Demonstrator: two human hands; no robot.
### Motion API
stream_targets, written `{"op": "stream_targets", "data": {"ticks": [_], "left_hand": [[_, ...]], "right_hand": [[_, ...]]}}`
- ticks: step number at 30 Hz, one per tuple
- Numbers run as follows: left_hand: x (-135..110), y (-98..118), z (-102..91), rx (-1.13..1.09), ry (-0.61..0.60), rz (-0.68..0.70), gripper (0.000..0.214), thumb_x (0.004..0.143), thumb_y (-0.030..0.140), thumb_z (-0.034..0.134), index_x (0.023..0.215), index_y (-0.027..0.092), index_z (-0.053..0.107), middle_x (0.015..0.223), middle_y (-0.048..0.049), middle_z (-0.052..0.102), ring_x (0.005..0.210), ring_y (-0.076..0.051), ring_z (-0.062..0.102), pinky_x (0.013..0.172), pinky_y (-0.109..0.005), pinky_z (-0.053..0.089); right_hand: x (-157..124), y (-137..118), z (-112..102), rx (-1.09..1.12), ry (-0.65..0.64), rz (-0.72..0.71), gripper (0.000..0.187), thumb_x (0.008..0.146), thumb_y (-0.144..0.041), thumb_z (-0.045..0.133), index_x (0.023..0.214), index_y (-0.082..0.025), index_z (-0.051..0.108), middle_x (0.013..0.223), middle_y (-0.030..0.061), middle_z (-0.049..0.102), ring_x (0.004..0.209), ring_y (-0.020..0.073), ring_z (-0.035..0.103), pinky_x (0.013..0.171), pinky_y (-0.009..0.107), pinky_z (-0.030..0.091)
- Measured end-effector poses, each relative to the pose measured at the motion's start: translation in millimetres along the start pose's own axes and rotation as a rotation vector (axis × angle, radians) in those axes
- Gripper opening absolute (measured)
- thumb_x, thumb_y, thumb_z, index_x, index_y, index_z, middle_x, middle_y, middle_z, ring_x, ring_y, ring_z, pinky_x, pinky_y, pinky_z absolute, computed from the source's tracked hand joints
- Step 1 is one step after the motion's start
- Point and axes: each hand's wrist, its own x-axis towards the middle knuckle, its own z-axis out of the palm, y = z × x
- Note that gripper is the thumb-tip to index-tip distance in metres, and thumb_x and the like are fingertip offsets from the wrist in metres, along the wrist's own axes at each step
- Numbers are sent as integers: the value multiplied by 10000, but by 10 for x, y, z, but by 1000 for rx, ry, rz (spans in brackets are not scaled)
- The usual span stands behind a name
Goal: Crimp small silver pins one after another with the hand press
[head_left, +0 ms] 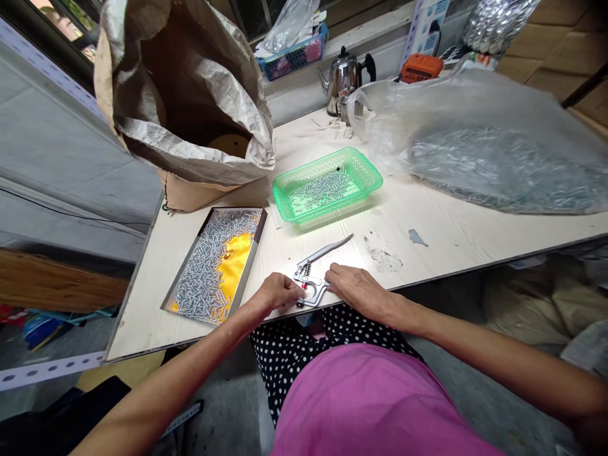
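Spring-loaded metal pliers [313, 291] lie near the table's front edge, their upper handle angled away to the right. My right hand [358, 291] is closed around the lower handle. At the jaw end, my left hand [280, 291] is pinched beside a small red part; whatever its fingertips hold is too small to make out. Left of that hand is a shallow box [260, 231] of small silvery metal pins, with a patch of yellow bottom showing. Behind the pliers stands a green plastic basket [361, 168] with more of the silvery pins in it.
A large open paper sack [190, 190] stands at the back left. On the right lies a clear plastic bag [503, 164] full of metallic pieces. A steel kettle [342, 79], an orange case [420, 67] and a blue basket [294, 60] are at the back.
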Motion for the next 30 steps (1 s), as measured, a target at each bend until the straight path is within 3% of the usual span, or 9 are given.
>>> {"op": "stream_targets", "data": {"ticks": [4,8,10,15,26,30], "left_hand": [[-12,-63,26,-31,-17,-13,344,679,409,671,476,178,514,410,57,397,442,-77,303,489,-257,212],[-28,-81,47,-18,10,-23,340,686,406,686,492,172,535,425,48,415,454,-80,318,495,-258,215],[-43,-69,45,-9,20,-17,354,683,420,698,489,167,544,429,42,429,466,-82,333,501,-254,226],[-78,-24,45,-2,57,-23,377,653,466,726,489,158,583,438,31,462,484,-90,369,501,-243,254],[-69,-84,76,-82,-32,-1,480,643,611,676,512,187,491,444,53,399,459,-80,322,495,-253,231],[-98,-81,89,-66,-24,-3,471,713,585,633,514,188,476,456,50,395,462,-84,319,502,-255,249]], "right_hand": [[21,111,-135,26,3,-58,184,959,-292,524,1054,-153,599,1093,114,610,921,206,576,765,318,441],[105,380,-310,-97,72,2,852,740,-580,724,1390,-117,426,1453,237,407,1295,398,398,1005,515,367],[137,483,-352,-137,20,3,995,679,-631,737,1433,-92,376,1460,257,404,1332,435,350,1034,555,327],[125,500,-340,-142,-43,-62,908,712,-603,705,1414,-109,410,1363,229,519,1221,394,467,982,522,353],[35,370,-266,-156,43,-67,745,819,-411,672,1438,-135,363,1246,179,600,1100,339,504,960,507,287],[94,396,-268,-126,25,-60,692,826,-360,675,1416,-143,388,1249,173,607,1121,332,498,982,521,264]]}}
